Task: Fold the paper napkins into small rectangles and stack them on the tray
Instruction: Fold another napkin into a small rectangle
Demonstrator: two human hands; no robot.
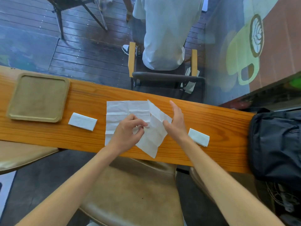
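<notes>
- Underneath both hands runs a long wooden counter (203,111), carrying everything listed below.
- Beyond the hands, past the counter's far edge, a seated person (164,35) in pale clothes fills a chair (167,77); the upper body is cut off by the frame.
- Far out to the right of the right hand, a black bag (276,141) sits on the counter's end.
- Well to the left of the left hand lies a square tan tray (14,111), with nothing on it.
- Directly under and between the hands, an unfolded napkin (120,110) lies flat, its right part lifted and bent over towards the near edge.
- The left hand (128,132) has curled fingers pinching the paper near its middle crease.
- The right hand (175,123) is spread, fingers straight, edge-on against the raised flap.
- Between the left hand and the tray rests one folded napkin (82,121).
- Just right of the right wrist lies a second folded rectangle (199,137), touching nothing else.
</notes>
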